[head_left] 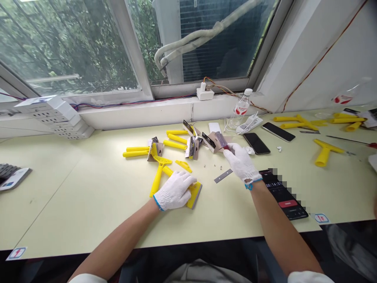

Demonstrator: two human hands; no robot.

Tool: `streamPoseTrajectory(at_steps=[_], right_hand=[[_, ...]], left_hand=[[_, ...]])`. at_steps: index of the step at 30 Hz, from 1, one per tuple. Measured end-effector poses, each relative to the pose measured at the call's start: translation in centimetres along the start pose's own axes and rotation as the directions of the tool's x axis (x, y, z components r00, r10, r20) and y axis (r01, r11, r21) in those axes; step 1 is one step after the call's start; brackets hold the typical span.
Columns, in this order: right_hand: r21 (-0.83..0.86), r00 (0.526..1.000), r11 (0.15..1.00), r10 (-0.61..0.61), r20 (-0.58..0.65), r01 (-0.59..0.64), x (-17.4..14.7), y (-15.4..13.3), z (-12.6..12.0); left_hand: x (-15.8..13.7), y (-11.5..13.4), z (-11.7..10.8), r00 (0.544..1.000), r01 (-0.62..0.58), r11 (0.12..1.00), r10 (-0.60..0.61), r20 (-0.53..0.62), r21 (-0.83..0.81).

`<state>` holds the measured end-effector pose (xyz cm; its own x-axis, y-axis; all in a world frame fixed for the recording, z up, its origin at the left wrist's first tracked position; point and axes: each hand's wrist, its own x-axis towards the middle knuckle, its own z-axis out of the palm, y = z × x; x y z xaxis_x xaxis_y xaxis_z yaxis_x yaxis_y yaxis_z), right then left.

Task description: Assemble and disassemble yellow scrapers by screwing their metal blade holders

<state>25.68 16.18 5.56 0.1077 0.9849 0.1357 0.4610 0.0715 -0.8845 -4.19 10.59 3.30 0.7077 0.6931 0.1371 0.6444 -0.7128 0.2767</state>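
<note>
My left hand (176, 190), in a white knit glove, is closed over a yellow scraper (194, 194) lying on the table, its blade edge facing right. My right hand (240, 160), gloved too, has its fingers round the red end of a screwdriver (221, 140) with a clear handle; its shaft is not visible. Between the hands lies a loose flat blade (223, 175) with holes. Several tiny screws (215, 165) are scattered beyond it. Close to my left hand are a yellow scraper handle (158, 177) and a small yellow cover plate (183, 166).
Carded yellow scrapers (175, 143) are grouped at the back. A plastic bottle (241, 108), a power strip (249, 123) and phones (257, 143) stand or lie to the right. Another phone (282, 192) shows a timer beside my right forearm. White boxes (59, 118) are stacked at left.
</note>
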Motion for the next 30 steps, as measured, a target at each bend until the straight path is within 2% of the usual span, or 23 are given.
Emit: streamPoseTrajectory(at_steps=[1,3,6,9,12,16,22,30], right_hand=[[-0.15,0.998,0.988,0.05,0.035,-0.044,0.4,0.8,-0.4],[-0.414,0.984,0.902,0.164,0.073,-0.12,0.9,2.0,-0.9],[-0.588,0.965,0.798,0.241,0.104,-0.135,1.3,2.9,-0.9],[-0.578,0.972,0.811,0.198,0.123,-0.092,1.2,2.8,-0.2],[-0.547,0.98,0.835,0.156,0.124,-0.063,0.6,2.2,0.7],[-0.531,0.968,0.846,0.166,0.188,-0.042,-0.3,1.3,1.9],[-0.581,0.946,0.814,0.166,0.279,0.029,-1.4,0.1,3.0],[-0.592,0.952,0.805,0.158,0.262,0.03,-1.3,-0.1,2.7]], left_hand=[[-0.1,-0.4,-0.3,1.0,-0.007,1.0,0.007,0.011,0.001],[-0.3,-1.1,-0.7,0.999,-0.018,1.0,0.018,0.036,0.011],[-0.4,-1.9,-0.6,0.997,-0.032,0.999,0.029,0.075,0.04],[-0.4,-2.2,-0.4,0.995,-0.046,0.998,0.041,0.086,0.048],[-0.5,-2.3,-0.5,0.999,-0.041,0.999,0.04,0.033,0.029],[-0.8,-2.8,-1.1,0.993,-0.009,1.0,0.005,-0.122,-0.028],[-1.0,-3.3,-1.0,0.945,0.014,0.997,-0.039,-0.326,-0.077],[-1.0,-2.8,-0.6,0.934,-0.053,0.998,0.063,-0.352,0.038]])
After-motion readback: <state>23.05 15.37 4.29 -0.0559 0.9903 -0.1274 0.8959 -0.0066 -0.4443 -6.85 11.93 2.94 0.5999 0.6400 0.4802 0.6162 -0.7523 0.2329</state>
